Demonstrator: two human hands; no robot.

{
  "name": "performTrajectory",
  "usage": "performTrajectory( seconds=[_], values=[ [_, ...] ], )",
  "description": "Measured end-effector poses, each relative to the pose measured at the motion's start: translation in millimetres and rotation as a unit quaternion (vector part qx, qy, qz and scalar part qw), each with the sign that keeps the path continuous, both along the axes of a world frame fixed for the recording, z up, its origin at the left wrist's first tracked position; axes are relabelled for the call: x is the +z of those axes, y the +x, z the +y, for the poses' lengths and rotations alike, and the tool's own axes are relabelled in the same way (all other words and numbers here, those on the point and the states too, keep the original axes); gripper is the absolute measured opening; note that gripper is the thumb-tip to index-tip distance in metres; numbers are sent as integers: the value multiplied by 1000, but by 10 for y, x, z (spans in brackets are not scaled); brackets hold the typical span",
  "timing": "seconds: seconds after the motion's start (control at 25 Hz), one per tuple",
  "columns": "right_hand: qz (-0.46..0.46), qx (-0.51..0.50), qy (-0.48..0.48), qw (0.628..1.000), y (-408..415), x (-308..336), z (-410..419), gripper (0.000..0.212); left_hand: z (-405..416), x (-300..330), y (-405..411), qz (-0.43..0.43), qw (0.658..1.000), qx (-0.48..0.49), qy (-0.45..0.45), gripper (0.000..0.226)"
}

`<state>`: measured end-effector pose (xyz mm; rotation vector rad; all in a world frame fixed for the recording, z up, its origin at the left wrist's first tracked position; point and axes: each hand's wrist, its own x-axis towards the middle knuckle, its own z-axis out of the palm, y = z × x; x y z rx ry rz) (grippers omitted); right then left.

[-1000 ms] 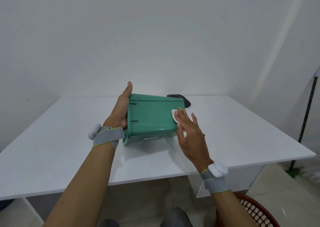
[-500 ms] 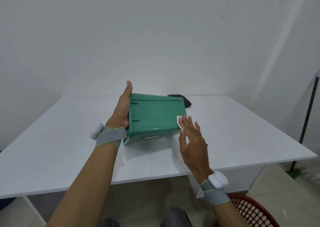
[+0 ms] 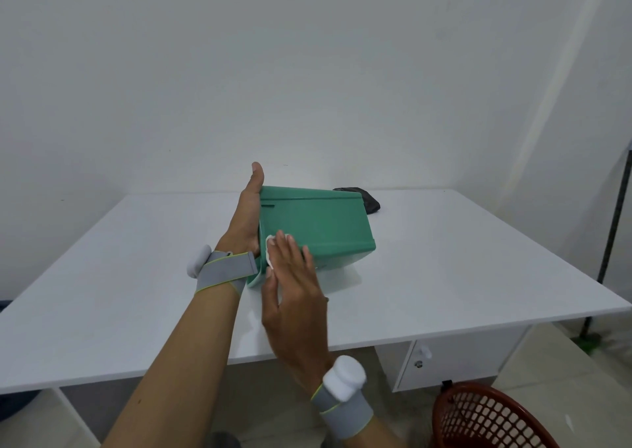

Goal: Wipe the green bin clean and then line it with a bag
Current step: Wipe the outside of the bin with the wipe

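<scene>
Green bin [image 3: 318,223]: plastic, lying on its side on the white table [image 3: 102,276], mouth turned toward my left, base toward the right.
Left hand [image 3: 248,215]: at the mouth end, palm against the rim, thumb pointing up past the top edge; the other fingers are hidden behind or inside the bin, so I cannot tell whether they curl round the rim.
White wipe [image 3: 270,252]: a small pad under my right fingertips, pressed on the near wall just beside the rim.
Right hand [image 3: 294,293]: laid flat over the near side, fingers [image 3: 290,242] straight and close together, wrist low toward me.
How it should handle: stiff, light, smooth shell, I judge; likely to slide or roll on the slick table unless braced, so the rim is the place to take hold.
Black bag [image 3: 369,201]: a dark crumpled heap behind the bin's base, well apart from both hands.
Red basket [image 3: 478,417]: on the floor at lower right.
</scene>
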<state>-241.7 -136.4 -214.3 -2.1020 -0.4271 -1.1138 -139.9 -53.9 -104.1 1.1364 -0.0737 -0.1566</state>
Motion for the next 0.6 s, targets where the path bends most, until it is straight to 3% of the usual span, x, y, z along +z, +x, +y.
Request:
performTrajectory(
  seconds=[0.12,0.4,0.6],
  values=[
    [-7,1,18,1000,-7,-17,92,47,0,9,-6,1,1000,12,-2,72],
    [-65,-4,-101,993,175,-112,-347,46,43,16,26,33,999,-27,1,91],
    [-47,-46,-73,995,321,-209,-886,46,49,39,15,48,998,-34,11,90]
  ],
)
